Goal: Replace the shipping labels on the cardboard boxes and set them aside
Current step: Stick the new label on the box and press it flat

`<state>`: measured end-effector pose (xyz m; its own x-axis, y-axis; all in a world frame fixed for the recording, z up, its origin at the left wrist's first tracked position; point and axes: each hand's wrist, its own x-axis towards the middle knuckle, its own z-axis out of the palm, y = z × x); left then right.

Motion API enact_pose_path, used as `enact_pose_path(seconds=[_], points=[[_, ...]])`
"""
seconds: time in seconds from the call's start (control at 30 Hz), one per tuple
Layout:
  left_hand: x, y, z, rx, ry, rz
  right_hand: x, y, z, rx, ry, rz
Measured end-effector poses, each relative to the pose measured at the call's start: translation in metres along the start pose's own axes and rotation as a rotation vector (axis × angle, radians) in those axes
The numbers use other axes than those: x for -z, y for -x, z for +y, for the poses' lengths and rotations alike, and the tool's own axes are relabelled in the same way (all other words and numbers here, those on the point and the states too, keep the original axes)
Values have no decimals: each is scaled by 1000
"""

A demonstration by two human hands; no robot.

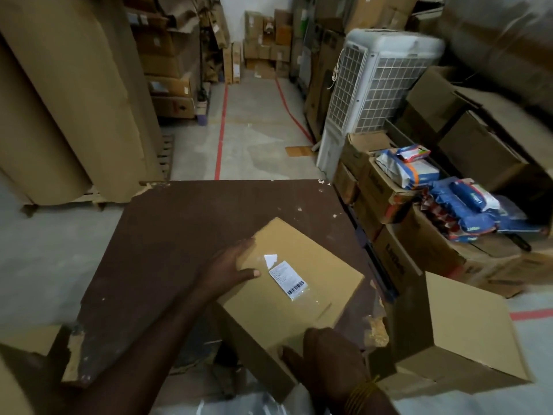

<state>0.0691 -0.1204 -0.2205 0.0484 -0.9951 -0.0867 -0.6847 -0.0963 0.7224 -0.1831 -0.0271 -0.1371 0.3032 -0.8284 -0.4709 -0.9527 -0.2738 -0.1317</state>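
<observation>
A plain cardboard box (317, 259) sits tilted over the near right part of a worn brown table (167, 235). A white shipping label (288, 278) with a barcode is stuck on its top face under glossy clear tape. My left hand (230, 269) grips the box's left edge, thumb lying on the top face. My right hand (329, 357) holds the box's near corner, fingers wrapped over the edge. A second plain cardboard box (466, 333) stands to the right, beside the table.
Stacked cartons with blue and white packets (466, 205) line the right side. A white air cooler (377, 88) stands behind them. Large brown paper rolls (68, 109) on a pallet fill the left. A floor aisle with red tape lines (221, 133) runs ahead.
</observation>
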Motion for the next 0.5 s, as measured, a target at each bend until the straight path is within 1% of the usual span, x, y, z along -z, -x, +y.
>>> enact_pose_path(seconds=[0.07,0.13,0.2,0.3,0.37,0.5], points=[[2,-8,2,-46,13,-60,9,-13,8,13,-23,54],[-1,-16,4,-59,-39,-83,11,-39,19,30,-107,179],[-4,-18,8,-52,-109,-70,8,-69,28,79,-204,302],[-7,-16,15,-42,-154,-31,7,-108,34,160,-197,422],[-7,-16,18,-36,-198,-7,10,-127,29,193,-146,462],[-6,-14,25,11,-268,-2,17,-150,17,210,-96,475]])
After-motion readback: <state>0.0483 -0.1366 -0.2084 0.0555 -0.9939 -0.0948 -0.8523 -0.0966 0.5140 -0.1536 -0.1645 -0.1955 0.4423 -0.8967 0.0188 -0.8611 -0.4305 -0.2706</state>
